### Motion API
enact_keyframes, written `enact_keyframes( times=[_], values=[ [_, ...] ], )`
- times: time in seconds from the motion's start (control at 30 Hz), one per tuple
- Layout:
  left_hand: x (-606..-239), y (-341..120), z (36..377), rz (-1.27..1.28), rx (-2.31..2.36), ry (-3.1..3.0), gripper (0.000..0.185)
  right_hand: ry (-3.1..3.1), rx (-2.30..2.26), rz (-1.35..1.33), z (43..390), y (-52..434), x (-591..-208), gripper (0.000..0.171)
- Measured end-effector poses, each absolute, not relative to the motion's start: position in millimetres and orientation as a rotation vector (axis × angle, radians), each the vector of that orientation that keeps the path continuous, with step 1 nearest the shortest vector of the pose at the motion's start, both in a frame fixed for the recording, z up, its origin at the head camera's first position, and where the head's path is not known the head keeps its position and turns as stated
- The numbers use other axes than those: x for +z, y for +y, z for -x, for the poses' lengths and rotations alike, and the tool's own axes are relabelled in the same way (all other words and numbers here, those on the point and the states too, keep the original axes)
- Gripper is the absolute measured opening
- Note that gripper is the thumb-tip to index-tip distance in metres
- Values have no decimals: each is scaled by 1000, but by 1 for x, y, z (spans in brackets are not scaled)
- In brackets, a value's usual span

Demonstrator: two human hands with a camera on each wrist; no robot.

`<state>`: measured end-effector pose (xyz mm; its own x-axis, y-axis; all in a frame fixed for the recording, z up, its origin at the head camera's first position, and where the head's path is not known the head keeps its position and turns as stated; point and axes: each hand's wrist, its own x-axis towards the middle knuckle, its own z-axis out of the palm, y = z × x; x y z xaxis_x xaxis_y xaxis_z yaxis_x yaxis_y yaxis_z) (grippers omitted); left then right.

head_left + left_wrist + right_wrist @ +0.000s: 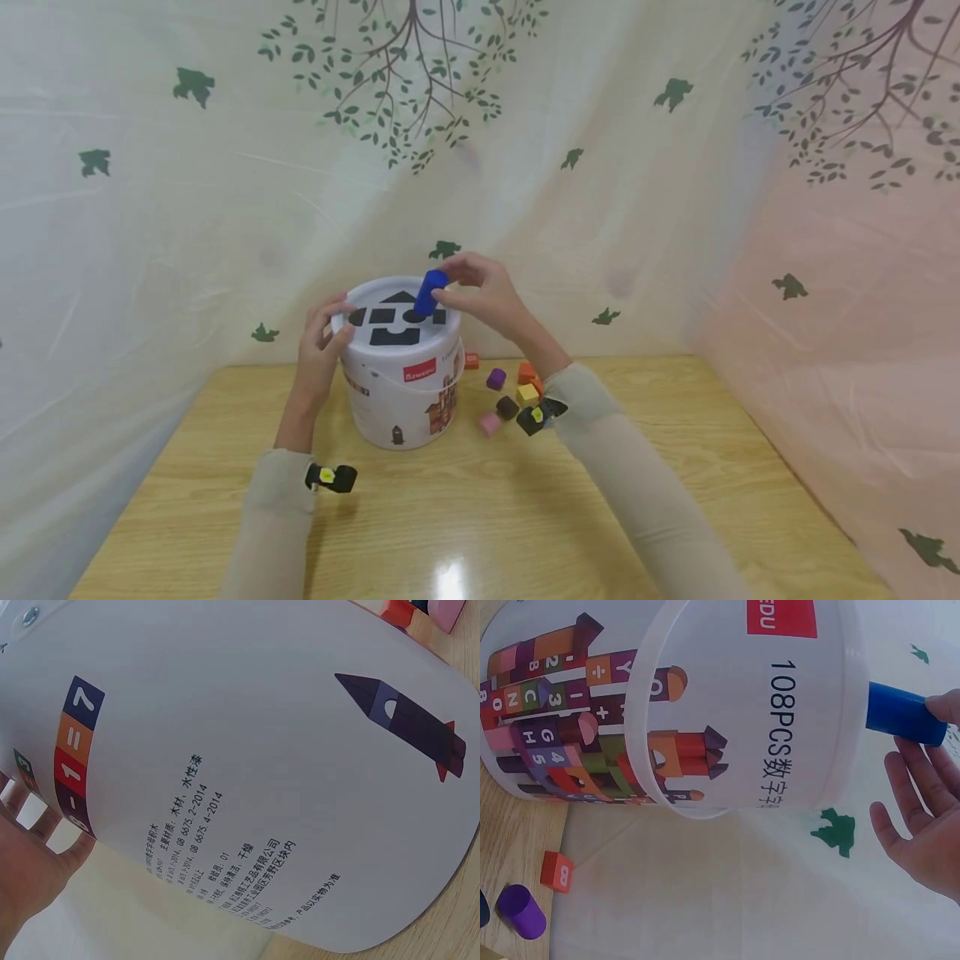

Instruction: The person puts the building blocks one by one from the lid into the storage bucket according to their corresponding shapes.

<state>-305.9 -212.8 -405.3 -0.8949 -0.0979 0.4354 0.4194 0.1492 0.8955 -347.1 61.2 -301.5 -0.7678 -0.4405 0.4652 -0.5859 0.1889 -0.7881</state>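
Right hand (486, 287) pinches tilted blue cylinder (430, 293) over right edge of bucket (390, 392); left hand (319, 333), fingers relaxed, touches left edge.

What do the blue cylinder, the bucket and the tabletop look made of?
Blue cylinder: likely painted wood, smooth and satin; the print on the bucket lists wood and water-based paint.
Bucket: probably plastic, smooth white, with a slight sheen.
Tabletop: wood or wood-look laminate, glossy; grain lines and a bright reflection.

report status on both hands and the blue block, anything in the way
Left hand on bucket, at top edge. Right hand pinching blue block, tilted over lid. Loose blocks beside bucket, seemingly not in the way.
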Motion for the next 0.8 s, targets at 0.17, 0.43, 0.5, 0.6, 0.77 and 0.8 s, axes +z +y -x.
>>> enact_keyframes(
  times=[0.17,0.43,0.5,0.6,0.77,0.8],
  values=[
    [-405,-212,306,306,-1787,-2042,41,-2341,1628,-1014,350,54,-302,32],
    [-405,-212,305,290,-1792,-2039,41,-2369,1589,-1001,353,49,-305,32],
    [-406,-212,305,287,-1788,-2039,41,-2380,1582,-996,354,48,-306,32],
    [-406,-212,305,285,-1786,-2040,40,-2405,1563,-987,354,45,-306,34],
    [-407,-211,305,284,-1793,-2041,40,-2445,1499,-976,351,40,-308,36],
    [-407,-211,305,284,-1794,-2041,40,-2447,1487,-977,351,39,-309,36]
  ],
)
